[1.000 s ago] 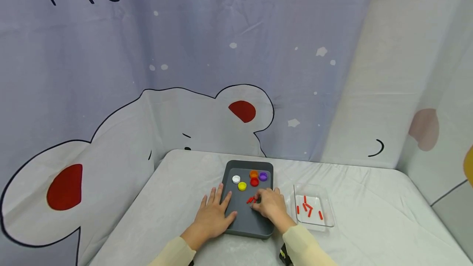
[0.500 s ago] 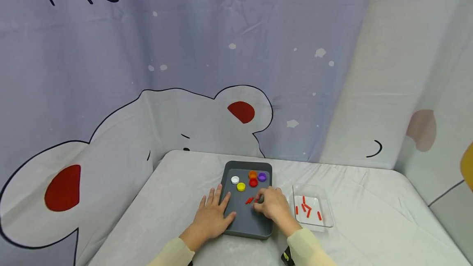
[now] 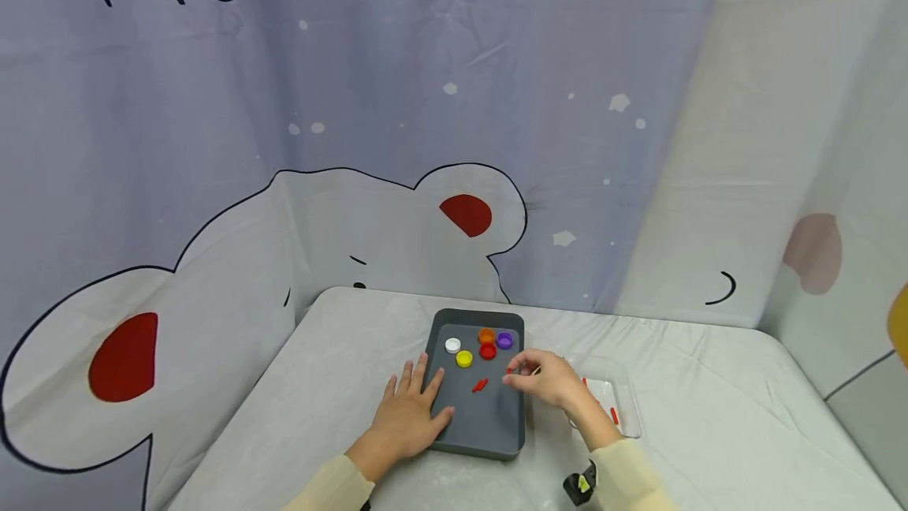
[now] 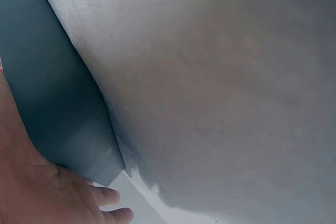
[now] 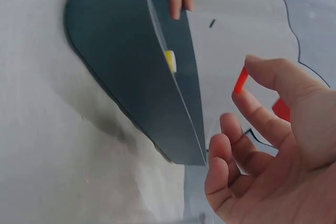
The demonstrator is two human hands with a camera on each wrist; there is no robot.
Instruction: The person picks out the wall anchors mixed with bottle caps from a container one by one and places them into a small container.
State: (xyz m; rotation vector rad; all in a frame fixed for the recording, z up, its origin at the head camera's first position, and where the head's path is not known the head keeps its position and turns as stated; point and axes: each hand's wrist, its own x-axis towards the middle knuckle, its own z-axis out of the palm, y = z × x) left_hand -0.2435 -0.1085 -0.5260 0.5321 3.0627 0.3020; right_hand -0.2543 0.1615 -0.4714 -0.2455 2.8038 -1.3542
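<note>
Between thumb and index finger, my right hand (image 3: 545,378) pinches a small red stick (image 5: 241,80), held above the right rim of a dark grey tray (image 3: 482,424). My left hand (image 3: 406,420) lies with fingers spread over the tray's left rim. A little pile of red sticks (image 3: 480,386) rests in the middle of the tray. Toward its far end sit bottle caps: a white cap (image 3: 452,345), a yellow cap (image 3: 464,359), an orange cap (image 3: 485,335), a red cap (image 3: 487,351) and a purple cap (image 3: 504,340).
Right of the tray stands a clear plastic box (image 3: 631,408), partly hidden behind my right hand and forearm, with red sticks (image 3: 614,415) inside. A white cloth (image 3: 709,416) covers the table. A printed curtain (image 3: 397,101) hangs behind it.
My right hand has lifted from the pile with one red stick and moved right, toward the clear box. The left hand stays where it was on the tray.
</note>
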